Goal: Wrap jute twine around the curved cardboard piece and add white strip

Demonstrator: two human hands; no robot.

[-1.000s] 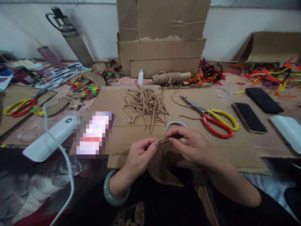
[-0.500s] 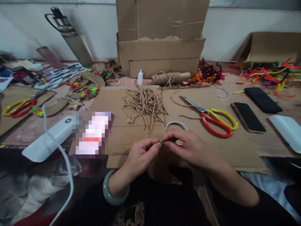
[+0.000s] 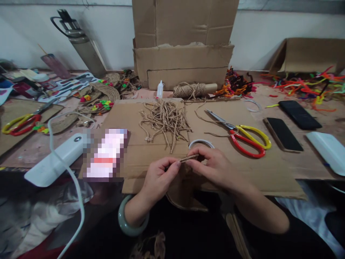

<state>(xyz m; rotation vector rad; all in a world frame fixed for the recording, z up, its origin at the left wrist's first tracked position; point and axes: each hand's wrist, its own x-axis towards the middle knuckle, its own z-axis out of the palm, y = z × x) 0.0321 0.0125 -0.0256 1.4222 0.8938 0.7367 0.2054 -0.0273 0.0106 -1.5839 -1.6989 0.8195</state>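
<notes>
1. We see our left hand [image 3: 159,178] low in the middle of the view, its thumb and forefinger pinched together on the near end of a short brown piece of jute cord [image 3: 189,158]; the other fingers are curled in.
2. Our right hand [image 3: 215,169] meets it from the other side, fingertips closed on the far end of the same cord, so that the cord lies nearly level between the two hands.
3. The cord is held just above the front edge of a flat brown cardboard sheet [image 3: 269,172] that covers the table in front of us.
4. A thin white ring [image 3: 201,142] lies on the sheet just behind our right hand, partly hidden by the fingers.
5. Farther back on the sheet lies a loose heap of cut jute cords [image 3: 165,118].
6. To the right of the ring lie scissors with red and yellow handles [image 3: 244,135], well apart from our hands.
7. A pale green bangle [image 3: 126,223] sits on our left wrist.
8. Behind the heap we see a spool of jute twine [image 3: 192,90] lying on its side, with a small white squeeze bottle [image 3: 160,89] just beside it.
9. Two black phones [image 3: 283,133] lie flat at the right.
</notes>
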